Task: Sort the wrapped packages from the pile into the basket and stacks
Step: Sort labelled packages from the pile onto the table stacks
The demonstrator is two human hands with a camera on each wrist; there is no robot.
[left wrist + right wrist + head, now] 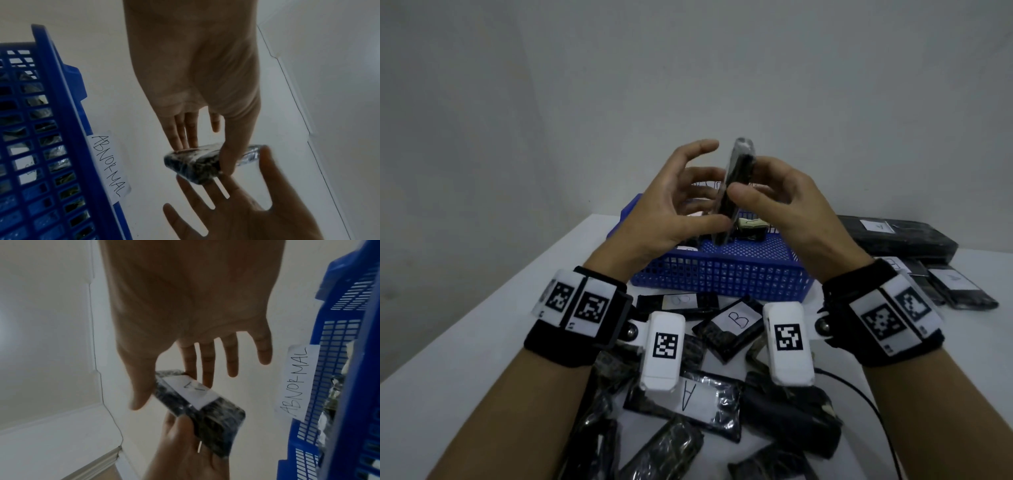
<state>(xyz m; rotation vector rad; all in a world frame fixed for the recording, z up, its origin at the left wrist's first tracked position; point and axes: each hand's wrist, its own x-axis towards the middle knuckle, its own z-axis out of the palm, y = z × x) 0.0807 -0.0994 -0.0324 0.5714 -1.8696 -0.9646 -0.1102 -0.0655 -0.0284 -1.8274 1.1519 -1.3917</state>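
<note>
A person's two hands are raised above a blue basket (722,274) on a white desk (482,325), with a dark plastic-wrapped package (736,192) held upright on edge between them.

The left hand (674,212) has its thumb pressed against the package's lower edge, and from the wrist views its fingertips touch the far face; the fingers are spread and only lightly bent. The right hand (787,212) pinches the package between thumb and fingers. In the right wrist view the package carries a white label (191,391) with what looks like a handwritten letter A, though it is blurred.

The basket sits at the middle of the desk, beyond the pile. A paper tag reading ABNORMAL (109,165) is stuck to its far wall. A few wrapped items already lie inside it.

To the far right, labelled packages lie in stacks (900,236), so some sorting appears done.

Much remains. Near the person, under the wrists, a loose pile (705,394) of many dark packages is spread over the desk, some showing labels marked A or B. A black cable (873,411) runs along the pile's right side. The held package is not yet placed anywhere.
</note>
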